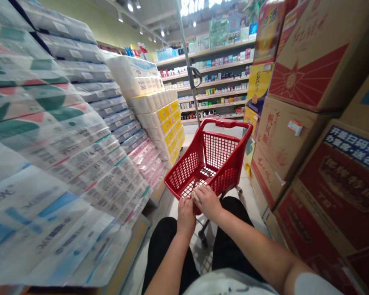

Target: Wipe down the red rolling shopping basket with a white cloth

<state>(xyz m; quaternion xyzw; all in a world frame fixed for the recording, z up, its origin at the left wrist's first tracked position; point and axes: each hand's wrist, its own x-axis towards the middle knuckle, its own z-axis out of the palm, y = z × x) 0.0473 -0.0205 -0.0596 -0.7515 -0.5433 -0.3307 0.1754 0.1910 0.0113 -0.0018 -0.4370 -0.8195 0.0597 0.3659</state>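
Note:
A red plastic shopping cart with latticed sides stands directly in front of my body, its handle bar at the far end. Nothing lies in its basket that I can make out. My left hand is closed with the fingers curled over the cart's near rim. Close against it, on the right, my right hand is closed at the same rim. Its fingertips are bunched together, and their undersides are hidden.
Packs of tissue paper are piled high along the left. Stacked cardboard cartons line the right side of the narrow aisle. Ahead are a glass door with a dark handle and shelves of small boxed goods.

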